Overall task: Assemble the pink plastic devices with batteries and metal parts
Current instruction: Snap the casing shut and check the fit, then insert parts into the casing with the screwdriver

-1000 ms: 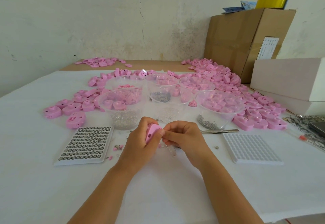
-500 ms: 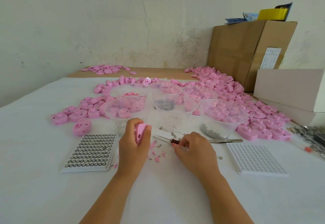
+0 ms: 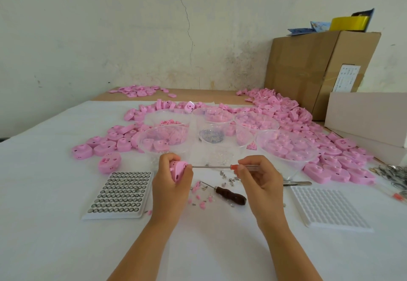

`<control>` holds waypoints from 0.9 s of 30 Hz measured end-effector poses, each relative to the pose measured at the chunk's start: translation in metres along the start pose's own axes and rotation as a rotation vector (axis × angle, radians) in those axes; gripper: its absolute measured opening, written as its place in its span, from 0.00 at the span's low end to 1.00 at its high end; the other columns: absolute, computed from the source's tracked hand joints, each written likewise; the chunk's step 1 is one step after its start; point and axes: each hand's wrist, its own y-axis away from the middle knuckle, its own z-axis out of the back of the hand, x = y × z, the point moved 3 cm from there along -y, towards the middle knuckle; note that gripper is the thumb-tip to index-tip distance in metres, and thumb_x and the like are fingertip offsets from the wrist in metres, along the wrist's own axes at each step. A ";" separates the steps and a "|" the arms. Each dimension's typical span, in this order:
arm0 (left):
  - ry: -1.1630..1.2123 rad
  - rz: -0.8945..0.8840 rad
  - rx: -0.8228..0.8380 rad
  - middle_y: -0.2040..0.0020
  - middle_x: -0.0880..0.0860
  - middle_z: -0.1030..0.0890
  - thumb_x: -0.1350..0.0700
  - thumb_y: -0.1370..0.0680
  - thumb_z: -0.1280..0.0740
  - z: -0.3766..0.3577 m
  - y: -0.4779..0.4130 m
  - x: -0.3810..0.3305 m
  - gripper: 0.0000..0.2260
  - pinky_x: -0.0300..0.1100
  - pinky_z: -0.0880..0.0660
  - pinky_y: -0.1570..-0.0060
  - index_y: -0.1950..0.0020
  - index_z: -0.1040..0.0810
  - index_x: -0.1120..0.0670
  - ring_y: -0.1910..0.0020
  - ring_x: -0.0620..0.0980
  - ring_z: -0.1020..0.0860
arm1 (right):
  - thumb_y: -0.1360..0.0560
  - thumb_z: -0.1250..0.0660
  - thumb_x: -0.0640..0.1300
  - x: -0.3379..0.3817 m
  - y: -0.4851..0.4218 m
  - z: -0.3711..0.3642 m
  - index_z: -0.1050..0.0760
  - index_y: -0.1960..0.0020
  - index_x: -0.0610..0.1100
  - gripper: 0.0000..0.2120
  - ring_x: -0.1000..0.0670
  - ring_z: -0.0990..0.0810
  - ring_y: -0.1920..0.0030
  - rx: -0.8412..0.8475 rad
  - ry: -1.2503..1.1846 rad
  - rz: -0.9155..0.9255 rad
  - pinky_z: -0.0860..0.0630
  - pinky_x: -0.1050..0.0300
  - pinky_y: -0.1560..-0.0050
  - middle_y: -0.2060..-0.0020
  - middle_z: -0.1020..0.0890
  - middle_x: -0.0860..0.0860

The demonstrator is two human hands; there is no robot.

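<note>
My left hand (image 3: 170, 179) grips a pink plastic device (image 3: 178, 170) above the white table. My right hand (image 3: 261, 178) holds a screwdriver (image 3: 222, 167) with a clear red-tipped handle, lying level, its metal tip against the device's right side. A tray of button batteries (image 3: 120, 193) lies to the left of my left hand. Small metal parts (image 3: 229, 178) and pink bits (image 3: 199, 200) are scattered between my hands. A dark-handled awl (image 3: 229, 195) lies on the table below the screwdriver.
Several clear plastic cups (image 3: 163, 139) with pink and metal parts stand just beyond my hands. Pink housings (image 3: 330, 157) are heaped left, behind and right. A white tray without batteries (image 3: 330, 208) and tweezers (image 3: 297, 183) lie at right. Cardboard box (image 3: 312, 69) and white boxes (image 3: 365, 115) stand far right.
My right hand has lifted the clear-handled screwdriver from the table and brought its tip to the device. My left hand has turned the device toward it.
</note>
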 end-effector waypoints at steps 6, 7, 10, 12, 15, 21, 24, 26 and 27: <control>-0.057 -0.052 0.036 0.61 0.46 0.23 0.61 0.26 0.31 -0.001 0.000 0.001 0.15 0.32 0.30 0.70 0.56 0.32 0.43 0.67 0.47 0.24 | 0.27 0.34 0.32 0.000 0.001 -0.003 0.24 0.59 0.47 0.10 0.57 0.19 0.62 0.054 0.012 0.032 0.27 0.71 0.64 0.64 0.16 0.54; -0.068 -0.058 0.041 0.61 0.46 0.23 0.60 0.26 0.31 -0.001 0.000 0.001 0.15 0.32 0.30 0.69 0.55 0.32 0.42 0.66 0.48 0.24 | 0.26 0.34 0.32 0.000 0.001 -0.003 0.24 0.59 0.47 0.10 0.57 0.19 0.62 0.062 0.025 0.040 0.28 0.71 0.65 0.64 0.16 0.55; -0.086 -0.092 0.052 0.61 0.45 0.23 0.60 0.26 0.31 -0.001 0.000 0.001 0.15 0.30 0.31 0.67 0.55 0.33 0.42 0.65 0.46 0.24 | 0.26 0.34 0.33 0.002 0.002 -0.003 0.25 0.60 0.50 0.12 0.59 0.19 0.61 0.069 0.071 0.073 0.28 0.72 0.64 0.62 0.17 0.55; -0.103 -0.117 0.058 0.61 0.45 0.24 0.60 0.25 0.32 -0.001 0.000 0.001 0.15 0.28 0.31 0.66 0.55 0.33 0.41 0.64 0.45 0.24 | 0.26 0.34 0.34 0.002 0.002 -0.004 0.25 0.60 0.50 0.12 0.58 0.20 0.62 0.068 0.078 0.081 0.28 0.72 0.64 0.62 0.17 0.56; -0.123 -0.131 0.071 0.60 0.44 0.24 0.61 0.25 0.32 -0.001 0.000 0.003 0.16 0.28 0.32 0.66 0.55 0.33 0.41 0.62 0.45 0.24 | 0.27 0.34 0.34 0.002 0.002 -0.003 0.25 0.60 0.50 0.11 0.57 0.20 0.62 0.075 0.083 0.081 0.27 0.71 0.65 0.63 0.17 0.56; -0.147 -0.163 0.086 0.60 0.44 0.24 0.63 0.25 0.33 -0.001 0.000 0.002 0.17 0.27 0.32 0.66 0.55 0.34 0.40 0.62 0.43 0.24 | 0.27 0.34 0.34 0.003 0.003 -0.004 0.25 0.59 0.51 0.11 0.55 0.20 0.61 0.084 0.108 0.102 0.25 0.69 0.65 0.63 0.17 0.56; -0.142 -0.169 0.092 0.60 0.44 0.25 0.63 0.24 0.33 -0.001 0.000 0.001 0.17 0.27 0.32 0.66 0.56 0.34 0.41 0.63 0.41 0.24 | 0.27 0.33 0.35 0.003 0.003 -0.004 0.25 0.59 0.51 0.11 0.55 0.20 0.62 0.088 0.105 0.109 0.26 0.69 0.65 0.64 0.17 0.57; -0.143 -0.173 0.094 0.60 0.44 0.25 0.63 0.24 0.33 -0.001 0.000 0.001 0.17 0.27 0.31 0.65 0.56 0.34 0.41 0.62 0.41 0.24 | 0.27 0.33 0.35 0.003 0.003 -0.004 0.25 0.60 0.52 0.12 0.54 0.19 0.62 0.087 0.105 0.115 0.26 0.69 0.65 0.64 0.17 0.56; -0.147 -0.177 0.091 0.60 0.44 0.25 0.63 0.24 0.33 -0.001 0.000 0.001 0.17 0.27 0.31 0.65 0.56 0.34 0.41 0.63 0.42 0.24 | 0.27 0.33 0.35 0.003 0.003 -0.004 0.25 0.60 0.52 0.12 0.54 0.19 0.61 0.086 0.106 0.118 0.26 0.69 0.64 0.63 0.17 0.56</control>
